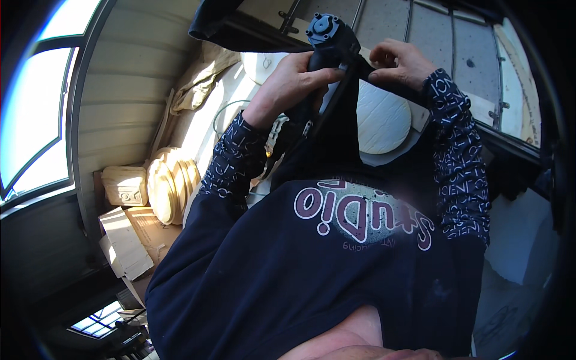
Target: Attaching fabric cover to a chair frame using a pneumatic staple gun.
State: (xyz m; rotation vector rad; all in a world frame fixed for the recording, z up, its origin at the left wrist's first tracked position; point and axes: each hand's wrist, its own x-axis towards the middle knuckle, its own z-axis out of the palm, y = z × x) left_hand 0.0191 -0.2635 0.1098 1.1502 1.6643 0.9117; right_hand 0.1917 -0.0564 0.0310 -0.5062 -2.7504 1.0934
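My left hand point(297, 84) is closed around a black hand-held tool point(327, 33) with a round cap bolted on top, held upright in front of my chest. Its thumb lies across the tool's body, and the tool's lower part is hidden by the hand and dark cloth. My right hand point(401, 65) has its fingers curled, with thumb and fingertips at a strip of black cloth point(393, 90) stretched out beside the tool. Below this strip, between my forearms, shows a round pale disc point(384, 117) with a creased surface.
Stacked round wooden pieces point(171, 186) stand at the left, by a carved wooden block point(124, 185) and an opened cardboard box point(129, 240). Brown cloth point(204, 78) and a thin green hose point(219, 114) lie farther up. A dark metal frame point(498, 141) runs along the right.
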